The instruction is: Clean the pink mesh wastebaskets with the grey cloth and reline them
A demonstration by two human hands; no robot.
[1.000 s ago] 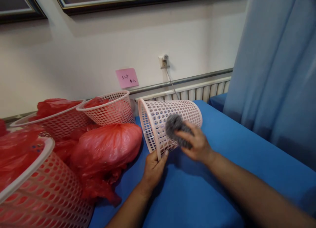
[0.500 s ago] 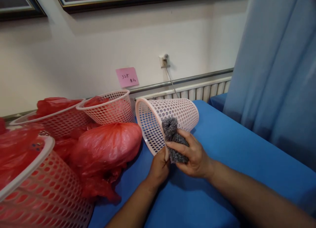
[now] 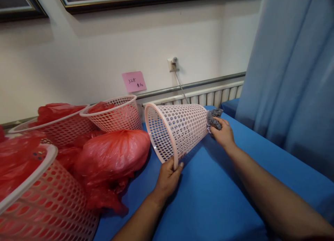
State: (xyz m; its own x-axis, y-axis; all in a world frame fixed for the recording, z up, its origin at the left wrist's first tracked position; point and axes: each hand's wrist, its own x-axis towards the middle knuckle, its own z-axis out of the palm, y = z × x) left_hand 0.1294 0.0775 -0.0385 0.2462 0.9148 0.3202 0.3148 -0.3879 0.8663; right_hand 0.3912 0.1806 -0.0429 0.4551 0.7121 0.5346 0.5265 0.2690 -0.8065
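Observation:
A pink perforated plastic basket [image 3: 180, 129] lies on its side on the blue tabletop [image 3: 208, 199], its mouth facing left towards me. My left hand [image 3: 168, 176] grips the lower rim of the mouth, thumb on the outside. My right hand [image 3: 221, 133] is closed on a grey fuzzy cloth [image 3: 214, 117] and presses it against the basket's bottom end at the far right.
Several more pink baskets [image 3: 114, 112] with red plastic bags [image 3: 114, 152] crowd the left side. A wall with a pink note [image 3: 134, 81], a socket and a radiator runs behind. A blue curtain [image 3: 292, 77] hangs at the right.
My right hand carried the grey cloth from the basket's side near the rim up and right to its bottom end. The left hand kept its hold on the rim.

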